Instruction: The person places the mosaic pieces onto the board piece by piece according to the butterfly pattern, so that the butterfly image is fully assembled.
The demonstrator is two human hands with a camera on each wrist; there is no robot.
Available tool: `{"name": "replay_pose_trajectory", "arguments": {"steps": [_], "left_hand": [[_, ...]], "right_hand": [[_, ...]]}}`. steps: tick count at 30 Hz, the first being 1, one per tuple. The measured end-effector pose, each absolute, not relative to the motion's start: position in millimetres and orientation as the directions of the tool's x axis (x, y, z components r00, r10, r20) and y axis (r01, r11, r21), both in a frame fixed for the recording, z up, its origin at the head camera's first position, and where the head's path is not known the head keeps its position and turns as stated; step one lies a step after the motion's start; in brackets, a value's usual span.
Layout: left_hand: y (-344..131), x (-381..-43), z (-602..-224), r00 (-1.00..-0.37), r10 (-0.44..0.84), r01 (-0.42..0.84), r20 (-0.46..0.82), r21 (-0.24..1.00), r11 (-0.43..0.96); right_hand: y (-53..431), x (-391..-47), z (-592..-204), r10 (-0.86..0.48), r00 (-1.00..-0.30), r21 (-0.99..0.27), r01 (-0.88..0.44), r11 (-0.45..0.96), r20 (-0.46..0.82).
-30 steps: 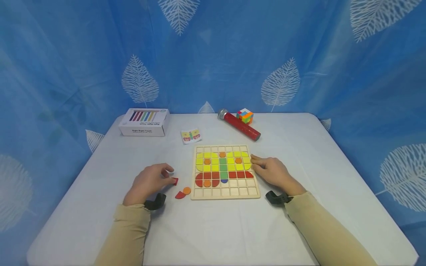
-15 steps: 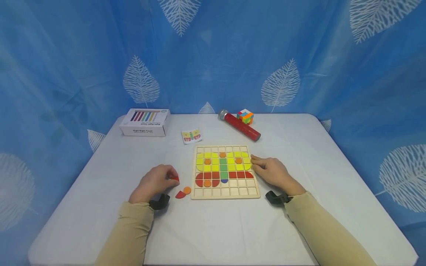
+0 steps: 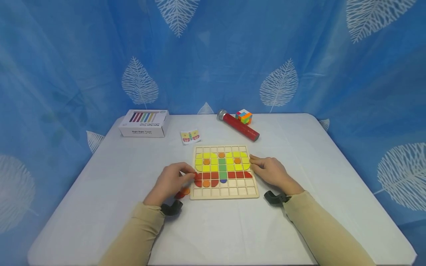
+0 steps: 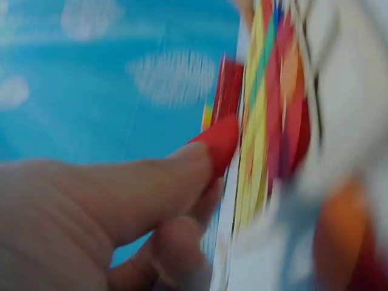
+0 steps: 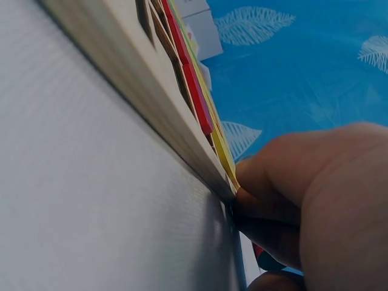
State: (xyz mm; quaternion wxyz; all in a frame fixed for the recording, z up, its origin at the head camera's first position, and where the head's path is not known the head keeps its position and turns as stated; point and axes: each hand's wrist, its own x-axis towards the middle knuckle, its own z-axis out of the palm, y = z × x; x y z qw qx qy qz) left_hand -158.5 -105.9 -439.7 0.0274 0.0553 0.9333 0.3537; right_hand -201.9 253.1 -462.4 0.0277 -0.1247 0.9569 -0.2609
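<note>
My left hand [image 3: 171, 181] pinches a small red tile [image 4: 222, 142] between thumb and fingers, over the left edge of a wooden grid board [image 3: 225, 198]. Its exact shape is partly hidden by the fingertips. On the board, yellow, red, green, orange and blue tiles form a butterfly-like pattern, with red ones on both sides of a green column [image 3: 222, 168]. Just below the left hand lie an orange round tile [image 3: 185, 191] and a red quarter-round tile [image 3: 180, 194], partly covered. My right hand [image 3: 271, 170] holds the board's right edge, thumb and fingertips against it.
A printed pattern card [image 3: 190, 136] lies behind the board. Farther back are a white box [image 3: 144, 123] on the left, a red microphone [image 3: 240, 126] and a colourful puzzle cube [image 3: 244, 116]. A white cloth covers the table [image 3: 213, 232], with a blue curtain behind.
My left hand has picked up the red tile from the table and carried it right to the board's left edge. My right hand has stayed at the board's right edge.
</note>
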Motion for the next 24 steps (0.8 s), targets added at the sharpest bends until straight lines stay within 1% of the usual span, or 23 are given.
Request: {"name": "replay_pose_trajectory", "arguments": {"steps": [3, 7, 11, 15, 19, 24], "left_hand": [[-82.9, -155.8, -436.8, -0.983, 0.183, 0.126, -0.001, 0.721, 0.681], [-52.0, -154.6, -435.2, -0.969, 0.248, 0.169, -0.002, 0.729, 0.664], [-27.6, -154.8, -435.5, -0.955, 0.298, 0.220, 0.007, 0.690, 0.689], [-11.1, -154.7, -439.9, -0.938, 0.346, 0.276, 0.011, 0.626, 0.729], [-1.5, -153.3, -445.2, -0.923, 0.384, 0.329, 0.026, 0.570, 0.753], [3.2, -153.1, -449.5, -0.909, 0.408, 0.394, 0.088, 0.507, 0.767]], "right_hand": [[253.1, -202.8, -463.4, -0.255, -0.967, -0.503, -0.229, 0.833, 0.018], [255.0, -203.6, -465.4, -0.254, -0.967, -0.491, -0.234, 0.839, 0.028], [255.4, -203.8, -466.6, -0.260, -0.965, -0.497, -0.241, 0.833, 0.033], [254.3, -203.8, -468.0, -0.268, -0.963, -0.506, -0.242, 0.828, 0.024], [253.7, -203.2, -467.5, -0.258, -0.966, -0.508, -0.232, 0.830, 0.019], [254.4, -202.4, -465.5, -0.257, -0.966, -0.507, -0.238, 0.829, 0.033]]}}
